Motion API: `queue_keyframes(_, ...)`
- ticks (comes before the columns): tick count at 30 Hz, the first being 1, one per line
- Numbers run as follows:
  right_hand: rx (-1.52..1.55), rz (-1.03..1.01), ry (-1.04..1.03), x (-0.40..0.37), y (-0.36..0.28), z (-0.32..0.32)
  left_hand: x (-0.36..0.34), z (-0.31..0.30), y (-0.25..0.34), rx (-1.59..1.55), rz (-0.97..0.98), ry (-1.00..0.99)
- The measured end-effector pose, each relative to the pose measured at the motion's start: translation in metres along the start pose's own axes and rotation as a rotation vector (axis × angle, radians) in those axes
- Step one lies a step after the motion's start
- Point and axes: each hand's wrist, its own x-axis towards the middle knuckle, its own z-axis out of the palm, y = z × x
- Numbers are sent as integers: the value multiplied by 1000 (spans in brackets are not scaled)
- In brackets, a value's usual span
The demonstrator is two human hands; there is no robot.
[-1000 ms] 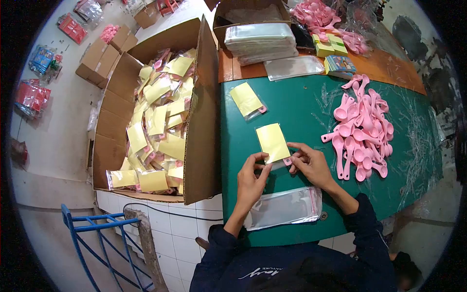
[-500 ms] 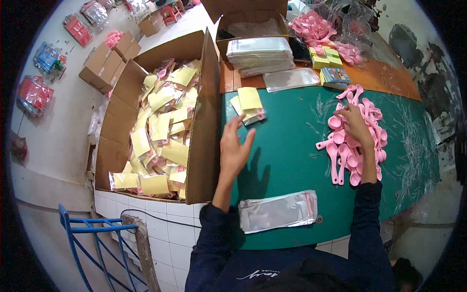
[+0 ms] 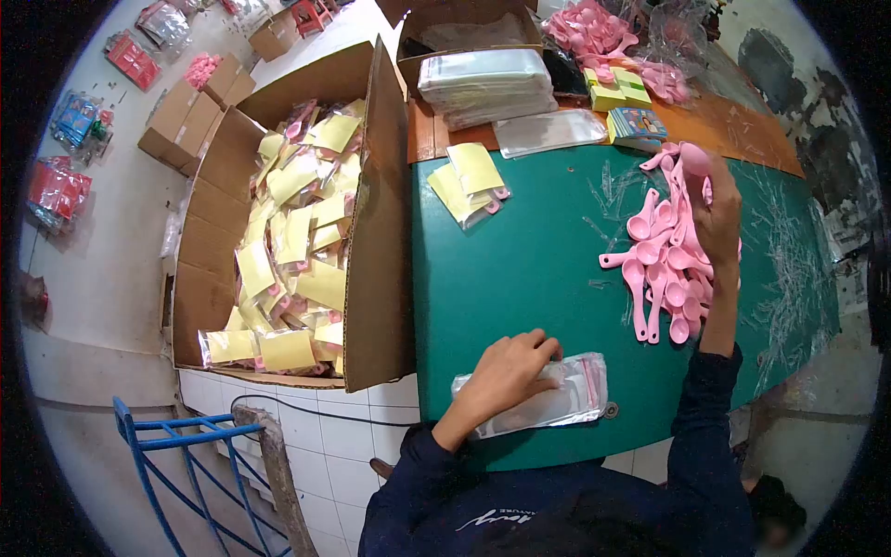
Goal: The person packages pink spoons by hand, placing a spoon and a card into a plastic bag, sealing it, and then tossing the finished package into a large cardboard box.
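Note:
My left hand (image 3: 509, 373) is over the stack of clear plastic bags (image 3: 580, 395) at the table's near edge, its fingers curled at the top bag; whether they pinch it is hard to tell. On the right, my right hand (image 3: 719, 209) is closed on a pink spoon (image 3: 694, 160), whose bowl sticks up above the fingers. Below and beside it lies the heap of pink spoons (image 3: 657, 269). Packets with yellow cards (image 3: 475, 169) lie at the table's far left, with pink showing in them.
Left of the green table (image 3: 520, 278) stands a large cardboard box (image 3: 380, 232) full of yellow-card packets. Behind are stacked plastic bags (image 3: 487, 82), small printed cards (image 3: 637, 124), yellow-green blocks (image 3: 619, 91) and more pink spoons (image 3: 589, 32). A blue metal frame (image 3: 186, 432) stands at lower left.
My left hand has moved from beside the yellow-card packets down to the plastic bags. My right hand has risen slightly and now holds a spoon. The view has shifted a little.

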Motion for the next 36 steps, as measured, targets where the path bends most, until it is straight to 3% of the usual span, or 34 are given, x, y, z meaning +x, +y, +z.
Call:
queue_keyframes(4,265,365,-423,0,-30,-16,3,3,-10,-200,-11,-58)
queue_keyframes(8,252,-95,-632,-19,-17,-13,4,-6,-12,-312,-116,-67)
queue_keyframes(11,215,-72,-1027,-2,-44,-28,2,-9,-18,-352,-142,-68)
queue_keyframes(12,373,-97,-1011,-5,-43,-25,2,-8,-20,-375,-135,-66)
queue_keyframes(15,561,30,-1283,2,-64,-28,3,-8,-24,-487,-77,-14)
queue_keyframes(16,504,-10,-1343,4,-69,-27,3,-8,-25,-531,-52,11)
queue_keyframes(19,464,-185,-1124,-11,-64,-8,-1,-7,-34,-1014,-131,91)
queue_keyframes(23,519,-73,-945,-16,-68,4,0,-16,-36,-1220,-236,130)
queue_keyframes(27,418,94,-865,-17,-72,13,1,-21,-34,-1224,-290,158)
queue_keyframes(30,598,358,-907,-18,-79,16,1,-21,-35,-1226,-306,163)
queue_keyframes(36,840,427,-731,-25,-84,28,1,-19,-36,-1275,-335,210)
